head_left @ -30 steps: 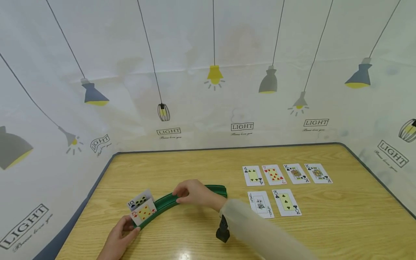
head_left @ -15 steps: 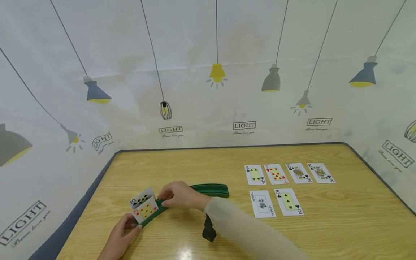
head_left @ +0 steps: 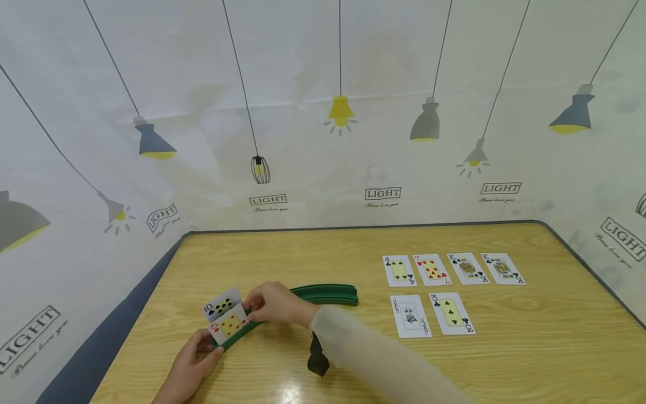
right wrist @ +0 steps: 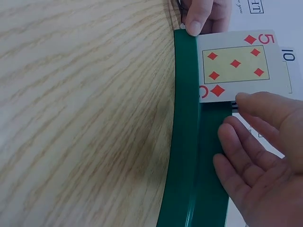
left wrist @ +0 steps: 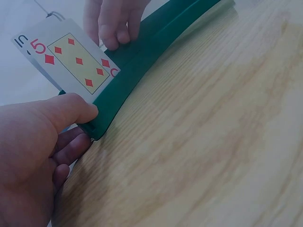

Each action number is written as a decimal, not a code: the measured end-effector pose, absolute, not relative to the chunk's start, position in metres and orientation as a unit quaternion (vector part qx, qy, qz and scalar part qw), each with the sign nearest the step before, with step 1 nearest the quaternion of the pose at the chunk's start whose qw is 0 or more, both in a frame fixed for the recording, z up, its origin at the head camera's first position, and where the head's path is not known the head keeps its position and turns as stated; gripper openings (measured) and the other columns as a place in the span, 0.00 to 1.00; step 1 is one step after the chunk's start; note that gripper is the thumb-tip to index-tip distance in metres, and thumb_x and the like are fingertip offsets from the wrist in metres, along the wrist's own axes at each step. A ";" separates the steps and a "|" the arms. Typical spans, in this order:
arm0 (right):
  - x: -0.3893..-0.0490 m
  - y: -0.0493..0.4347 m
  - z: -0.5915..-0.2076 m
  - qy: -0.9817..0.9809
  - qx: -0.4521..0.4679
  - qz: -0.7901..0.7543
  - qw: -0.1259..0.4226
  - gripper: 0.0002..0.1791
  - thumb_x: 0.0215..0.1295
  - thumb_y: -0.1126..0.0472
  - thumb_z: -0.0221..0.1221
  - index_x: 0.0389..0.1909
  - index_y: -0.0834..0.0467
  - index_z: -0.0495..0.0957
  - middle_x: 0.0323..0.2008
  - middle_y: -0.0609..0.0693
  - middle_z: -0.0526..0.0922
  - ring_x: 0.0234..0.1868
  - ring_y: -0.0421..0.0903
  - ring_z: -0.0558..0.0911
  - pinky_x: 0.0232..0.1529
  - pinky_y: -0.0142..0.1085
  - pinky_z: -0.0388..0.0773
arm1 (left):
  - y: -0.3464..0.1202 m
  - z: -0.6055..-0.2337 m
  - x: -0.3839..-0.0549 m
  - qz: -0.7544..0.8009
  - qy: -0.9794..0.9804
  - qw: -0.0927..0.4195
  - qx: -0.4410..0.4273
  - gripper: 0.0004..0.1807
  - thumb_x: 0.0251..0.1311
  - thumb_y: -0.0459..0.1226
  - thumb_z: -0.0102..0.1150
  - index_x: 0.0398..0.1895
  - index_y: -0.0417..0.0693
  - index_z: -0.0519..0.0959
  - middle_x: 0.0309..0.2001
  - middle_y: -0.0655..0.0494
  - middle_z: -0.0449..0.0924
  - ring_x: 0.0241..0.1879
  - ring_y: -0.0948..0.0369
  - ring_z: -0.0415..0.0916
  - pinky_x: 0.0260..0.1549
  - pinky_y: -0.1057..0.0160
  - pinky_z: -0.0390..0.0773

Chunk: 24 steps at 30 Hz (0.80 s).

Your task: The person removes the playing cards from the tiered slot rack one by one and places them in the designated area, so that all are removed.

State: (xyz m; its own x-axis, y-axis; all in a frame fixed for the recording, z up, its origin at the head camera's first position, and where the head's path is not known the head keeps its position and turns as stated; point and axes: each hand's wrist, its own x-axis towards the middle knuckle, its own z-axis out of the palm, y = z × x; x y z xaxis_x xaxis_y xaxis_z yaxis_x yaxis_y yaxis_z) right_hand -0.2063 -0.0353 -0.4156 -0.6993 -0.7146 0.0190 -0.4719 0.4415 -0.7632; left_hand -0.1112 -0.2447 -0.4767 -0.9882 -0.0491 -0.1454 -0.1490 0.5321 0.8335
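A curved green card holder (head_left: 328, 293) lies on the table. At its left end stand a five of diamonds (head_left: 229, 324) and, behind it, a ten of spades (head_left: 222, 303), partly covered by the five. My left hand (head_left: 189, 359) grips that end, thumb (left wrist: 78, 109) on the front wall and fingers underneath. My right hand (head_left: 275, 303) is over the holder just right of the cards. In the right wrist view its thumb tip (right wrist: 244, 98) is right at the five's edge, with the other fingers loosely bent beside the holder's rear wall.
On the right of the wooden table (head_left: 504, 348), several cards lie face up in two rows. The back row has a four of clubs (head_left: 398, 271), a seven of hearts (head_left: 432, 270) and two kings (head_left: 467, 269). In front lie a joker (head_left: 411, 316) and a three of clubs (head_left: 451, 313).
My right hand has moved left along the holder, from its middle up to the edge of the two cards. My left hand keeps its grip on the holder's end.
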 end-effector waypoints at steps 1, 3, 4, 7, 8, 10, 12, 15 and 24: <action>-0.206 -0.036 -0.416 0.836 -0.352 -0.393 0.152 0.08 0.55 0.66 0.64 0.37 0.60 0.81 0.26 0.43 0.79 0.26 0.32 0.74 0.27 0.24 0.71 | -0.245 -0.476 -0.111 0.481 0.873 0.052 -0.057 0.23 0.61 0.37 0.56 0.57 0.35 0.65 0.50 0.46 0.71 0.43 0.58 0.68 0.40 0.63 0.70; -0.205 -0.038 -0.416 0.838 -0.344 -0.397 0.146 0.07 0.55 0.66 0.64 0.36 0.59 0.82 0.24 0.42 0.79 0.24 0.32 0.74 0.25 0.24 0.71 | -0.244 -0.476 -0.111 0.484 0.871 0.053 -0.059 0.23 0.61 0.37 0.56 0.57 0.36 0.65 0.49 0.46 0.71 0.43 0.58 0.68 0.40 0.63 0.70; -0.205 -0.039 -0.417 0.839 -0.340 -0.400 0.144 0.07 0.55 0.66 0.64 0.35 0.59 0.82 0.24 0.42 0.78 0.24 0.32 0.73 0.25 0.24 0.70 | -0.244 -0.476 -0.111 0.485 0.871 0.054 -0.059 0.23 0.61 0.36 0.56 0.57 0.36 0.65 0.49 0.46 0.70 0.43 0.58 0.68 0.40 0.63 0.70; -0.203 -0.040 -0.418 0.843 -0.333 -0.400 0.139 0.05 0.54 0.66 0.64 0.34 0.58 0.82 0.23 0.41 0.77 0.23 0.33 0.72 0.24 0.24 0.70 | -0.244 -0.475 -0.111 0.485 0.871 0.054 -0.057 0.24 0.61 0.37 0.56 0.57 0.35 0.64 0.49 0.46 0.70 0.42 0.58 0.68 0.40 0.63 0.70; -0.203 -0.040 -0.418 0.844 -0.332 -0.398 0.139 0.05 0.54 0.66 0.64 0.33 0.58 0.82 0.22 0.41 0.77 0.22 0.33 0.72 0.23 0.25 0.69 | -0.244 -0.475 -0.111 0.484 0.871 0.053 -0.056 0.23 0.61 0.36 0.56 0.57 0.36 0.65 0.49 0.46 0.70 0.42 0.58 0.68 0.40 0.63 0.70; -0.202 -0.040 -0.418 0.845 -0.332 -0.396 0.139 0.05 0.54 0.66 0.64 0.32 0.58 0.82 0.21 0.41 0.77 0.22 0.34 0.72 0.22 0.25 0.69 | -0.244 -0.474 -0.111 0.482 0.873 0.051 -0.054 0.23 0.61 0.36 0.56 0.57 0.35 0.65 0.49 0.46 0.70 0.42 0.58 0.68 0.40 0.63 0.70; -0.201 -0.040 -0.419 0.846 -0.332 -0.394 0.138 0.04 0.54 0.66 0.65 0.31 0.57 0.82 0.21 0.41 0.76 0.21 0.34 0.71 0.22 0.25 0.69 | -0.243 -0.474 -0.111 0.481 0.874 0.048 -0.053 0.23 0.61 0.36 0.56 0.56 0.35 0.65 0.49 0.46 0.71 0.42 0.58 0.68 0.40 0.63 0.70; -0.201 -0.041 -0.419 0.846 -0.333 -0.393 0.135 0.03 0.54 0.66 0.65 0.30 0.57 0.82 0.21 0.40 0.76 0.22 0.33 0.71 0.23 0.25 0.68 | -0.243 -0.473 -0.110 0.483 0.873 0.045 -0.054 0.22 0.61 0.35 0.56 0.56 0.35 0.66 0.49 0.46 0.71 0.42 0.58 0.68 0.40 0.63 0.70; -0.199 -0.041 -0.420 0.851 -0.340 -0.382 0.123 0.02 0.55 0.64 0.65 0.28 0.58 0.82 0.24 0.40 0.78 0.24 0.32 0.73 0.26 0.24 0.70 | -0.243 -0.473 -0.110 0.481 0.873 0.050 -0.066 0.21 0.61 0.36 0.56 0.53 0.35 0.66 0.47 0.46 0.71 0.42 0.58 0.68 0.40 0.62 0.70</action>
State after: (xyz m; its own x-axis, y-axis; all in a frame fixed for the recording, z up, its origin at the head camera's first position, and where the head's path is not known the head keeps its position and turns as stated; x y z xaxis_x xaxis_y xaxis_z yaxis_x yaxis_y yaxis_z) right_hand -0.1992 -0.0411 -0.4205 -0.7383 -0.6726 0.0502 -0.4845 0.4771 -0.7332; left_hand -0.1096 -0.2426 -0.4731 -0.9865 -0.0667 -0.1499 -0.1623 0.5281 0.8335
